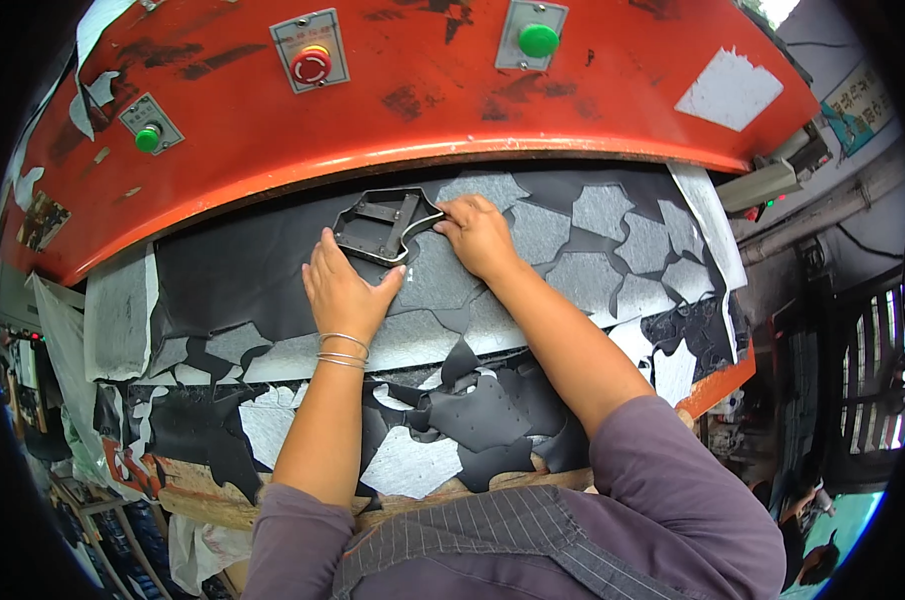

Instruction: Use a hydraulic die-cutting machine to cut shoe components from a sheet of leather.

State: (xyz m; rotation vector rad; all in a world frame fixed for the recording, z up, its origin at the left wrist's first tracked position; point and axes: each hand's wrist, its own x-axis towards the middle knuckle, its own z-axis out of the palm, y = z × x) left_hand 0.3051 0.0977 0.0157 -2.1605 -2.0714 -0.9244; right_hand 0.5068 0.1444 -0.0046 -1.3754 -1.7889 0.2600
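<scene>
A metal cutting die (403, 222), an angular frame with crossbars inside, lies on a dark sheet of material (233, 270). My left hand (348, 290) is at its near left side, thumb and fingers spanning the frame's edge. At the die's right corner, my right hand (480, 235) pinches the rim between thumb and fingers. To the right of the die, the sheet has several cut-out shapes, with grey fibrous material (583, 280) showing through them.
Above the sheet hangs a red machine beam (423, 90) with a red stop button (311, 65) and green buttons (539, 41). Loose black cut pieces (478, 415) and pale scraps (413, 462) lie along the near wooden edge (203, 495). A person (821, 560) is partly visible at lower right.
</scene>
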